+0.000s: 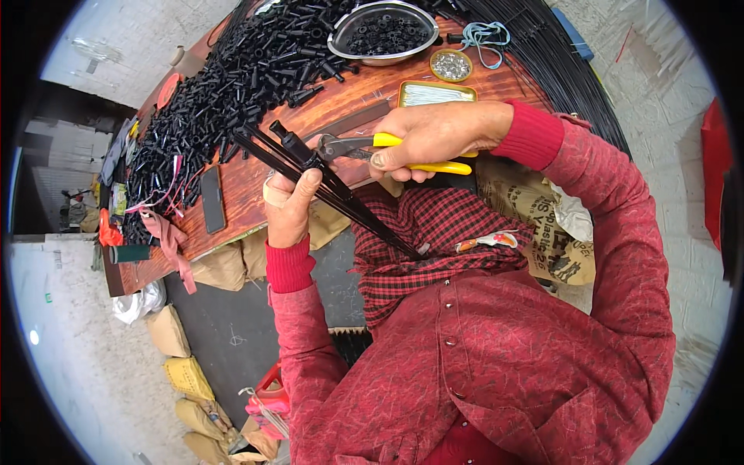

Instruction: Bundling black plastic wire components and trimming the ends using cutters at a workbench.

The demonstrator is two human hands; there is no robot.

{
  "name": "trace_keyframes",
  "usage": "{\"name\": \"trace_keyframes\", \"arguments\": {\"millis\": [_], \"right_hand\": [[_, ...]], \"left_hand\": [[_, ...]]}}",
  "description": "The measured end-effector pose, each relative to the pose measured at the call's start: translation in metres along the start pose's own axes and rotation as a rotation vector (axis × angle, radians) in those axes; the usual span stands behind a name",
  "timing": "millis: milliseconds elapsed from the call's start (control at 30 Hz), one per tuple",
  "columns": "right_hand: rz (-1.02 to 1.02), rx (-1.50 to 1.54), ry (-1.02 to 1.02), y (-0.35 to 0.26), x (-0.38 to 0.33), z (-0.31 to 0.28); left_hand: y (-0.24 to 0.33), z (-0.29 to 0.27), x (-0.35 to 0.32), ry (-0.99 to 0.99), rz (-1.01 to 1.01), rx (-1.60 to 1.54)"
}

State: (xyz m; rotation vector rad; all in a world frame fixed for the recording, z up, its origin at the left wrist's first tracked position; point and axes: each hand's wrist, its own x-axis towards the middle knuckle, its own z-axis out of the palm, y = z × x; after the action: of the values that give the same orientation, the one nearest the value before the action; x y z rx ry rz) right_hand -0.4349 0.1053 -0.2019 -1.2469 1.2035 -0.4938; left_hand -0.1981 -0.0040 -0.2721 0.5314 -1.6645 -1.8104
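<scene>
My left hand is wrapped round a bundle of thin black rods with a black plastic sleeve at its upper end, like a folded umbrella frame. The bundle slants down to the checked cloth over my lap. In my right hand are end-cutting pincers with yellow handles, gripped in the fist. Their dark jaws touch or almost touch the bundle beside the sleeve, just above my left fingers. Whether the jaws bite on anything is too small to tell.
Black plastic sleeves are heaped over the red-brown table. Behind my hands stand a metal bowl of black parts, a round tin of small metal bits and a tray of pins. Long black rods lie far right; a phone lies left.
</scene>
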Motion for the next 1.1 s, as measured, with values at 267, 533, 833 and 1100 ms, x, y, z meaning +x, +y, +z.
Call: {"name": "trace_keyframes", "arguments": {"millis": [267,533,833,1100], "right_hand": [[-0.19,-0.717,0.461,0.096,0.04,-0.013],[-0.235,-1.087,0.975,0.134,0.055,0.02],[-0.519,-0.811,0.791,0.136,0.013,0.049],[-0.281,-0.632,0.132,0.222,-0.003,0.124]], "left_hand": [[-0.021,0.013,-0.006,0.262,0.045,-0.188],[0.048,-0.006,-0.023,0.244,0.407,-0.337],[0.132,-0.107,-0.092,0.363,0.633,-0.314],[0.097,-0.105,-0.097,0.518,0.241,0.063]]}}
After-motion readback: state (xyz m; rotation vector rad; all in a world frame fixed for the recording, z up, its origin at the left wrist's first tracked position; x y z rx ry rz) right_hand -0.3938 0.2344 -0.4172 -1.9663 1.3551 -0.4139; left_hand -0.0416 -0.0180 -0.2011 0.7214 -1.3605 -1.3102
